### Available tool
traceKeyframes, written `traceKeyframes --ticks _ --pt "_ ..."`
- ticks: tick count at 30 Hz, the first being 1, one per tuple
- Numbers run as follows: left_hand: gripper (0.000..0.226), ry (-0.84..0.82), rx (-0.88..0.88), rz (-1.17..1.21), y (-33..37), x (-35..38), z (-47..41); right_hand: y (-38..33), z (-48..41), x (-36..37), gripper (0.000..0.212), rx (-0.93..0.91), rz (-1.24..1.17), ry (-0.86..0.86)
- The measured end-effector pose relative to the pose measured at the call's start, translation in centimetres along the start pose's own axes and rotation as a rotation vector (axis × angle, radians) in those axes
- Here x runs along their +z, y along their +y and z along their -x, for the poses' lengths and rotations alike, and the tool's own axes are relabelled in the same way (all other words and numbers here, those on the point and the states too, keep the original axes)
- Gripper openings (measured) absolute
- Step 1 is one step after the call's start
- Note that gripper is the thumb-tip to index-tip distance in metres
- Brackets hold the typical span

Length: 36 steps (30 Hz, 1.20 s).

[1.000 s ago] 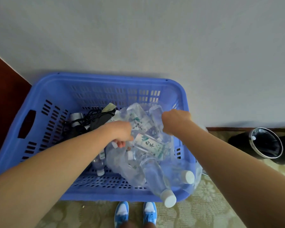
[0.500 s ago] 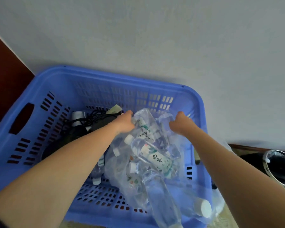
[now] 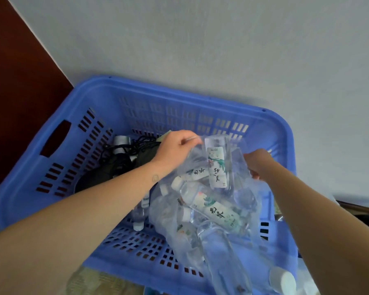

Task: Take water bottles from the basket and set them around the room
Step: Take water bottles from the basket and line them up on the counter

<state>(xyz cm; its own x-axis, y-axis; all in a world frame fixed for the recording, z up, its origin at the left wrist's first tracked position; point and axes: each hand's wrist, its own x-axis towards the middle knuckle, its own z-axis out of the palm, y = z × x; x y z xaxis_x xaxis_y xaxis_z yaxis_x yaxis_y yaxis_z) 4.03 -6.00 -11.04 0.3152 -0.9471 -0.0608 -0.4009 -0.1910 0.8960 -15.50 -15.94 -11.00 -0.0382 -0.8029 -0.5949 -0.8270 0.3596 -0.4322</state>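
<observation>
I judge task barely begun, 0 placed: left hand [image 3: 175,145] and right hand [image 3: 257,165] grasp clear plastic bag [image 3: 240,158], water bottles [image 3: 216,211] inside blue basket [image 3: 179,90].

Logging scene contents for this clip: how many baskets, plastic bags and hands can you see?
Blue basket: 1
Clear plastic bag: 1
Hands: 2, left hand and right hand
Total: 4
Bottles inside the bag are too jumbled to count.
</observation>
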Motion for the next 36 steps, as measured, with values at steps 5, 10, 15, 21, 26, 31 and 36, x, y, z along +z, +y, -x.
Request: traceKeyframes --ticks 5,10,15,21,26,31,36 --pt "0.016 0.145 -0.030 0.030 0.5 -0.3 1.2 1.0 2.8 -0.5 0.034 -0.094 -0.170 0.292" --pt "0.019 0.171 0.032 0.065 0.2 -1.9 3.3 0.5 4.2 -2.6 0.029 -0.184 0.012 0.313" --pt "0.011 -0.060 0.203 -0.186 0.8 -1.2 4.0 -6.0 7.2 -1.3 0.063 -0.822 0.449 0.026" --pt "0.042 -0.049 -0.069 -0.217 -0.1 -2.2 5.9 -7.8 7.5 2.9 0.020 -0.956 1.079 -0.010" --pt "0.084 -0.683 -0.543 -0.525 -1.9 -0.6 9.4 -5.8 6.5 1.5 0.036 -0.874 1.030 0.084" --pt "0.056 -0.756 -0.453 -0.455 -3.3 -0.8 12.0 -4.7 5.5 0.9 0.039 -0.789 0.876 0.035" --pt "0.058 -0.815 -0.430 -0.414 -3.2 -2.1 12.6 -3.5 4.6 0.9 0.040 -0.752 0.825 0.024"
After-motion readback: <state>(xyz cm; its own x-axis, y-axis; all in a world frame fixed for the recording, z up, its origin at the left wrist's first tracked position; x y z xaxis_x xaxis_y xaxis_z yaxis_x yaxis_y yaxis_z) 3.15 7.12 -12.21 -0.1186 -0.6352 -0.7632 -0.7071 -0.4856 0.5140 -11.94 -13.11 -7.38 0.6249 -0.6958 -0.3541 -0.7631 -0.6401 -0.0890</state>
